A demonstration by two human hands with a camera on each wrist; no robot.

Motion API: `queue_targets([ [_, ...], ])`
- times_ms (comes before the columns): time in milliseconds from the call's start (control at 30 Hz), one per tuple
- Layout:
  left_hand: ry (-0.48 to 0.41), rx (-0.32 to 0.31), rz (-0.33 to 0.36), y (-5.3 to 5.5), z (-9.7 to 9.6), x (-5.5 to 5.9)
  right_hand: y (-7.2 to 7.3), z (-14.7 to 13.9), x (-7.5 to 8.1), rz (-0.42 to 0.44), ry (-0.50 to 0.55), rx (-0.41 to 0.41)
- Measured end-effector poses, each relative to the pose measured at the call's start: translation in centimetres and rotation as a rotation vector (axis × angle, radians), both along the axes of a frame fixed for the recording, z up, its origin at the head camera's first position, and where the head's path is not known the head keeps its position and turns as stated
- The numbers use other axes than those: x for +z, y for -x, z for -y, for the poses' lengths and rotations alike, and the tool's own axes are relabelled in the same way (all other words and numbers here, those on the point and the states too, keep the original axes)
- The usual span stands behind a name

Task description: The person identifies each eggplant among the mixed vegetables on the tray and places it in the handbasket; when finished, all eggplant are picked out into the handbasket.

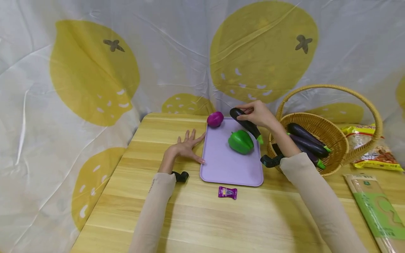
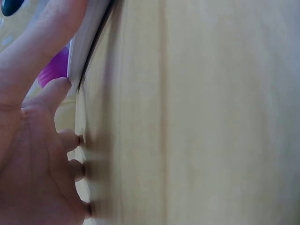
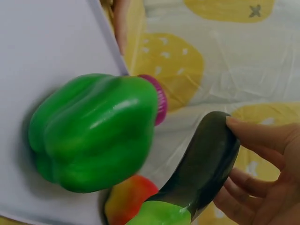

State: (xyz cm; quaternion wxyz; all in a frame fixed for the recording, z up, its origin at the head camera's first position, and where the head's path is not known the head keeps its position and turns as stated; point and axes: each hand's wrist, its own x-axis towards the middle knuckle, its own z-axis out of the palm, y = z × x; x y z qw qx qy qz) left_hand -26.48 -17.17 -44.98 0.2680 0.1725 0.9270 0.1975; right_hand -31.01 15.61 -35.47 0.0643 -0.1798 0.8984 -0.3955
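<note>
My right hand [image 1: 255, 113] pinches a dark eggplant [image 3: 201, 164] near its rounded end, over the far right of the lilac tray [image 1: 218, 168]; the green stem end points down toward the tray's right side. On the tray sits a green bell pepper [image 1: 241, 142], left of and below the eggplant. A purple, oval, ridged vegetable or fruit [image 1: 215, 119] lies at the tray's far left corner. In the right wrist view a red-and-yellow fruit [image 3: 129, 199] shows beside the pepper, partly covered. My left hand [image 1: 186, 147] is spread on the table, thumb and forefinger at the tray's left edge.
Right of the tray stands a wicker basket [image 1: 343, 154] with a tall handle and several eggplants [image 1: 307, 144] inside. A yellow food bag [image 1: 373, 147] and a green-and-brown package [image 1: 376, 207] lie farther right. In front of the tray is a small purple wrapped packet [image 1: 227, 192].
</note>
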Motion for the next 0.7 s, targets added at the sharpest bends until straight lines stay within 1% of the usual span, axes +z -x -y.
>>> queue_targets([
  [100, -0.007, 0.000, 0.002, -0.1, 0.1, 0.1, -0.8, -0.4, 1.0, 0.004, 0.014, -0.002],
  [167, -0.011, -0.001, 0.004, -0.1, 0.1, 0.1, -1.4, -0.8, 1.7, 0.021, 0.033, -0.002],
  [300, -0.012, 0.000, 0.007, -0.1, 0.2, 0.1, -2.6, -1.7, 3.0, 0.074, 0.071, -0.009],
  [400, -0.011, -0.003, 0.007, 0.0, 0.4, 0.1, -3.4, -2.5, 3.6, 0.110, 0.074, -0.017],
  [533, -0.012, -0.011, 0.008, -0.1, 0.5, 0.0, -4.1, -4.1, 4.1, 0.132, 0.051, -0.030],
  [700, -0.011, -0.016, 0.004, -0.1, 0.6, 0.1, -4.4, -6.7, 4.1, 0.145, 0.012, -0.058],
])
